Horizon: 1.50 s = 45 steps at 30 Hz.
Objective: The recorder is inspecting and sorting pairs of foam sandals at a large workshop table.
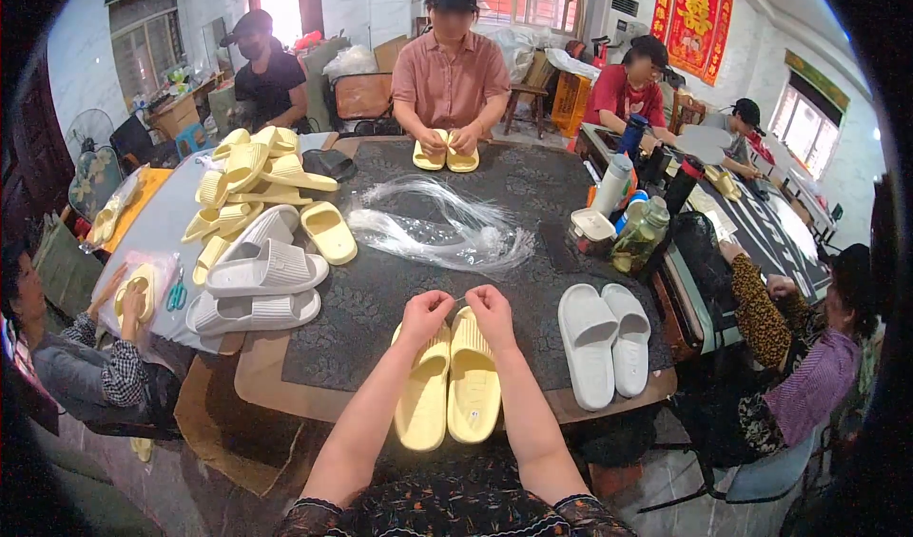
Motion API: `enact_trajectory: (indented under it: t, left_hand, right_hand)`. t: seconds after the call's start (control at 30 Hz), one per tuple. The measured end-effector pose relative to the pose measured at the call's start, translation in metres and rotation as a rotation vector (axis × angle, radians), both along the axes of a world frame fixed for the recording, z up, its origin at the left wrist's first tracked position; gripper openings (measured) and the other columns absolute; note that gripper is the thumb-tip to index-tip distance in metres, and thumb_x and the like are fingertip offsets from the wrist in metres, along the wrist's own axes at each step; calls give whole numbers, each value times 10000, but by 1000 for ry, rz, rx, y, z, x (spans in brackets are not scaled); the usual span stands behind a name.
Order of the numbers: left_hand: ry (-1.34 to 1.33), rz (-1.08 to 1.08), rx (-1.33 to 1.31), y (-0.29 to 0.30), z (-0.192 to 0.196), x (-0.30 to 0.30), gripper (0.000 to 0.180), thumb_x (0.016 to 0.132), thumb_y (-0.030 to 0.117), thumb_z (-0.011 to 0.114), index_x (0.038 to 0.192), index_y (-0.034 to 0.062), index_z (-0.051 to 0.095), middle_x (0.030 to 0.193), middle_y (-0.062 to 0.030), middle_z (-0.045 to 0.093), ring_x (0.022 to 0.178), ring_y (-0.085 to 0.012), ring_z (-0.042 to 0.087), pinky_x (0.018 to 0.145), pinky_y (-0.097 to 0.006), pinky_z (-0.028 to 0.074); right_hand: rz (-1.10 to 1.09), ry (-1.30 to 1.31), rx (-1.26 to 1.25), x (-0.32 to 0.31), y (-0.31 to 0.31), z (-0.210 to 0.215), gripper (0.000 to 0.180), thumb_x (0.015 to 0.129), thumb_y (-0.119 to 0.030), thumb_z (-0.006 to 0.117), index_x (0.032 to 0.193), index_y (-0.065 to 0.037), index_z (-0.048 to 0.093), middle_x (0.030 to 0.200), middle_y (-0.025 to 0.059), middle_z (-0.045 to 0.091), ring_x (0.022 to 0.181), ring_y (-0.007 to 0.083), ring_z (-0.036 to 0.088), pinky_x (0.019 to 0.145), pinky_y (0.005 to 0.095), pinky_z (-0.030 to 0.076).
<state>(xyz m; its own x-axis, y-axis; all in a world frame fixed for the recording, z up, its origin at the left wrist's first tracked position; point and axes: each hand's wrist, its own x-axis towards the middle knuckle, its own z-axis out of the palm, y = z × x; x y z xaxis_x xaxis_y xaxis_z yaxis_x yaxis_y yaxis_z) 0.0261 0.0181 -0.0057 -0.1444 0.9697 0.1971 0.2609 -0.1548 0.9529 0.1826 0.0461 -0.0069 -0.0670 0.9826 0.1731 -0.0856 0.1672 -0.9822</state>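
Observation:
A pair of pale yellow slide slippers (474, 394) lies side by side at the table's near edge, toes pointing away from me. My left hand (426, 316) is closed in a pinch above the left slipper's strap. Over the right slipper's strap, my right hand (490, 313) pinches in the same way. Between the fingertips shows a thin, pale clear strand, mostly hidden by the fingers. Beyond my hands lies a loose bundle of clear plastic strands (442, 237) on the dark cloth.
White slippers (592, 342) stand to the right. Grey slippers (262, 275) and a heap of yellow slippers (252, 171) lie at the left, near teal scissors (177, 292). Bottles and a jar (644, 237) crowd the right edge. A person opposite handles yellow slippers (446, 156); others sit around.

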Motion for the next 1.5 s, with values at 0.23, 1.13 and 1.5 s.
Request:
enact_trajectory:
  t: [0.23, 1.13, 1.5]
  left_hand:
    - [-23, -13, 21, 1, -1, 0, 169, 841, 169, 649, 896, 11, 667, 700, 6, 625, 634, -50, 521, 578, -237, 427]
    - [-100, -26, 48, -2, 2, 4, 160, 845, 152, 646, 910, 8, 672, 714, 3, 640, 641, -47, 531, 579, -224, 431]
    - [-30, -19, 42, 0, 0, 4, 151, 844, 153, 648, 903, 18, 679, 731, 3, 650, 647, -60, 543, 590, -238, 440]
  right_hand:
    - [22, 62, -34, 0, 1, -1, 106, 863, -125, 632, 897, -25, 614, 782, -14, 606, 715, 51, 544, 657, 216, 447]
    - [43, -17, -12, 0, -1, 4, 106, 868, -121, 626, 900, -20, 622, 786, -15, 609, 711, 49, 538, 646, 213, 443]
    - [60, -20, 37, 1, 2, -4, 114, 862, -123, 629, 895, -15, 613, 769, -14, 607, 702, 48, 538, 646, 212, 446]
